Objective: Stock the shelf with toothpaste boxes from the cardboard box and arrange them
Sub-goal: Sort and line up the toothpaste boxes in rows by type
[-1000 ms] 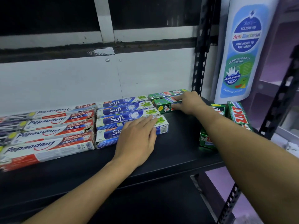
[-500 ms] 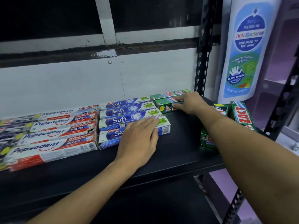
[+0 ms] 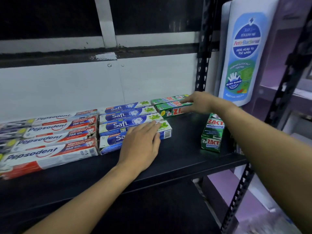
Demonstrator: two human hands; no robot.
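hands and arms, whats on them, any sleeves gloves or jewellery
The left hand and right hand are bare, with no gloves, rings or bands in view. The left arm and right arm are bare too. No sleeve or watch shows anywhere up to the frame edge.

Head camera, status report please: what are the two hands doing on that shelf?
Left hand flat on front blue-and-white Safi toothpaste box. Right hand touching green Zact toothpaste box at back; grip unclear. Spare green Zact boxes stacked beside right forearm.
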